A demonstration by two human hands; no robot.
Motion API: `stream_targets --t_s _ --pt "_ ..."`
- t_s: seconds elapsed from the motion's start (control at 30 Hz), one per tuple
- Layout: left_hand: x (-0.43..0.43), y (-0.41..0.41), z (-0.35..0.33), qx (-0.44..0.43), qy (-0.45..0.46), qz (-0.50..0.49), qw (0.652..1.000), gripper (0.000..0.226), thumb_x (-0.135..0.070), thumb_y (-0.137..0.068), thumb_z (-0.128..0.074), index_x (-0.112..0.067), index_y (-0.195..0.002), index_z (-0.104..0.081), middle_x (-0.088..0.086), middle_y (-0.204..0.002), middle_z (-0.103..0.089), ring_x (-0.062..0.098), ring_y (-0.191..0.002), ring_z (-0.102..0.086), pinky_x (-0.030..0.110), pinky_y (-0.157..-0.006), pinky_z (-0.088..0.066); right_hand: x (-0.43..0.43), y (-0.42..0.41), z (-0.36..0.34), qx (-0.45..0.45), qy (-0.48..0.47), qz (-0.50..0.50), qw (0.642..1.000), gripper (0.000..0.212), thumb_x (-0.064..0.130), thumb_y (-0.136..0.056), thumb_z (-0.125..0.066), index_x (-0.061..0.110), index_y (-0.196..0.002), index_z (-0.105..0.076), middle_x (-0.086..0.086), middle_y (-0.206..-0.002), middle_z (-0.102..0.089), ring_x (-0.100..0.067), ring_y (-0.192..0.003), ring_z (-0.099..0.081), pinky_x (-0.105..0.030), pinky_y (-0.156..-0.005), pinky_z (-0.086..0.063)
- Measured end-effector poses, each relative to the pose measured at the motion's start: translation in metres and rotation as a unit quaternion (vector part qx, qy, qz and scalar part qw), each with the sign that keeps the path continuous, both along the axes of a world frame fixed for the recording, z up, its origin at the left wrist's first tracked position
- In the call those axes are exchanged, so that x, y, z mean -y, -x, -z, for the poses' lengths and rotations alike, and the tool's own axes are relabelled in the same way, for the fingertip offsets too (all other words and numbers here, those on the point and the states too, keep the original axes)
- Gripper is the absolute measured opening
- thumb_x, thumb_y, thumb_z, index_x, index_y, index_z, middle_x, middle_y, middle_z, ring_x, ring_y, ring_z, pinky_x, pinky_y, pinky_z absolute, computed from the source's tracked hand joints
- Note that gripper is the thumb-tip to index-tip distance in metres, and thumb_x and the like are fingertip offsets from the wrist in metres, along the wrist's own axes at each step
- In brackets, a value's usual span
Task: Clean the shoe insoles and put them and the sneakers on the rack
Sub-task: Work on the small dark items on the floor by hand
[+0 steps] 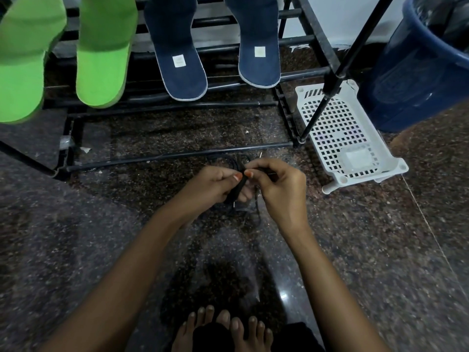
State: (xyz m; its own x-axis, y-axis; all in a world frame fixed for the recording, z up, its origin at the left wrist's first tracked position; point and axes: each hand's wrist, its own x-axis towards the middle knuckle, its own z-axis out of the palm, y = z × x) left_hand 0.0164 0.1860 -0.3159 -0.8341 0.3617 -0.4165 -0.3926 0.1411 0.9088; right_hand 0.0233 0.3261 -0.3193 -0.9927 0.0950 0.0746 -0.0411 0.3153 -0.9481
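Pinching one black lace (237,190) between them, both hands (210,184) (281,185) hover before the rack (177,155), insoles (181,64) resting beyond.

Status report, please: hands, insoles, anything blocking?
Left hand and right hand both pinch a black lace. Green insoles and navy insoles lie on the rack. White basket beside it, not blocking.

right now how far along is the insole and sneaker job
Done, apparently: green insoles and navy insoles rest on the rack. In hand: the left hand and right hand pinch a black cord, possibly a lace. Left: no sneakers show on the rack in view.
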Motion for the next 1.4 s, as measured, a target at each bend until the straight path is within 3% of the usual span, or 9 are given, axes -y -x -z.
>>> stream_targets --t_s 0.3,0.47,0.63,0.87,1.0,1.13,1.2,1.3,1.4 --pt "-0.002 -0.003 -0.005 0.019 -0.087 -0.024 0.996 0.027 -0.013 -0.097 -0.041 -0.007 -0.095 -0.068 -0.002 -0.068 -0.067 0.008 -0.067 -0.062 0.019 -0.069 -0.053 -0.001 0.005 0.006 0.058 0.153 0.042 0.986 0.015 -0.009 -0.081 -0.058 0.004 -0.082 -0.065 0.001 -0.071 -0.063 0.002 -0.059 -0.057 -0.013 -0.058 -0.048" --pt "-0.004 -0.002 -0.008 0.040 -0.166 -0.103 0.980 0.028 -0.012 -0.097 -0.039 -0.004 -0.093 -0.066 -0.001 -0.065 -0.066 0.007 -0.062 -0.062 0.026 -0.077 -0.057 0.004 0.000 0.019 0.100 0.166 0.043 0.980 0.023 -0.005 -0.085 -0.055 0.014 -0.079 -0.067 -0.005 -0.076 -0.067 -0.014 -0.067 -0.060 -0.024 -0.061 -0.050" --pt "-0.006 -0.001 -0.008 0.078 -0.233 -0.166 0.955 0.027 -0.013 -0.098 -0.038 -0.001 -0.095 -0.063 -0.001 -0.066 -0.067 0.005 -0.059 -0.062 0.023 -0.076 -0.056 0.013 -0.006 0.021 0.083 0.104 0.014 0.991 0.018 -0.004 -0.084 -0.059 0.010 -0.089 -0.069 0.008 -0.080 -0.067 0.004 -0.073 -0.061 -0.015 -0.070 -0.048" --pt "-0.005 0.007 -0.006 0.066 -0.269 -0.265 0.924 0.024 -0.009 -0.098 -0.038 -0.001 -0.097 -0.061 0.002 -0.076 -0.073 0.006 -0.069 -0.068 0.022 -0.078 -0.057 0.016 -0.011 0.024 0.024 -0.051 -0.043 0.997 0.015 0.000 -0.078 -0.066 0.001 -0.092 -0.071 0.001 -0.081 -0.064 0.005 -0.068 -0.054 -0.002 -0.069 -0.037" --pt "-0.003 0.007 -0.002 0.048 -0.246 -0.264 0.931 0.023 -0.006 -0.098 -0.038 -0.003 -0.100 -0.060 0.002 -0.082 -0.074 0.006 -0.078 -0.069 0.021 -0.081 -0.055 0.018 -0.014 0.025 -0.031 -0.120 -0.063 0.990 0.013 0.005 -0.077 -0.065 0.001 -0.087 -0.072 -0.006 -0.082 -0.068 -0.004 -0.077 -0.055 0.001 -0.069 -0.036" --pt "-0.001 0.004 0.003 0.021 -0.180 -0.226 0.957 0.022 -0.006 -0.099 -0.039 -0.007 -0.101 -0.061 -0.001 -0.084 -0.074 0.006 -0.082 -0.069 0.018 -0.079 -0.055 0.016 -0.013 0.022 -0.035 -0.161 -0.071 0.984 0.009 0.005 -0.077 -0.067 0.007 -0.085 -0.072 -0.004 -0.082 -0.068 -0.016 -0.074 -0.062 -0.024 -0.065 -0.047" --pt "-0.001 0.003 0.005 0.002 -0.132 -0.197 0.971 0.022 -0.007 -0.099 -0.040 -0.009 -0.102 -0.062 -0.004 -0.085 -0.074 0.005 -0.085 -0.069 0.016 -0.074 -0.053 0.015 -0.013 0.020 -0.037 -0.165 -0.073 0.983 0.010 0.002 -0.077 -0.067 0.008 -0.083 -0.071 -0.003 -0.081 -0.068 -0.017 -0.074 -0.062 -0.028 -0.065 -0.048" --pt "0.001 0.001 0.008 -0.011 -0.054 -0.147 0.988 0.022 -0.011 -0.099 -0.042 -0.010 -0.103 -0.063 -0.006 -0.089 -0.072 0.002 -0.084 -0.067 0.012 -0.071 -0.050 0.013 -0.011 0.015 -0.041 -0.144 -0.065 0.987 0.011 0.001 -0.076 -0.066 0.009 -0.082 -0.072 -0.004 -0.081 -0.068 -0.015 -0.077 -0.063 -0.025 -0.070 -0.049" --pt "0.002 -0.001 0.007 -0.023 0.011 -0.085 0.996 0.026 -0.014 -0.099 -0.042 -0.015 -0.088 -0.065 -0.003 -0.080 -0.068 0.003 -0.075 -0.062 0.015 -0.068 -0.046 0.010 -0.007 0.007 -0.027 -0.090 -0.050 0.994 0.012 -0.001 -0.077 -0.065 0.008 -0.082 -0.072 -0.003 -0.081 -0.069 -0.007 -0.075 -0.062 -0.017 -0.073 -0.049"
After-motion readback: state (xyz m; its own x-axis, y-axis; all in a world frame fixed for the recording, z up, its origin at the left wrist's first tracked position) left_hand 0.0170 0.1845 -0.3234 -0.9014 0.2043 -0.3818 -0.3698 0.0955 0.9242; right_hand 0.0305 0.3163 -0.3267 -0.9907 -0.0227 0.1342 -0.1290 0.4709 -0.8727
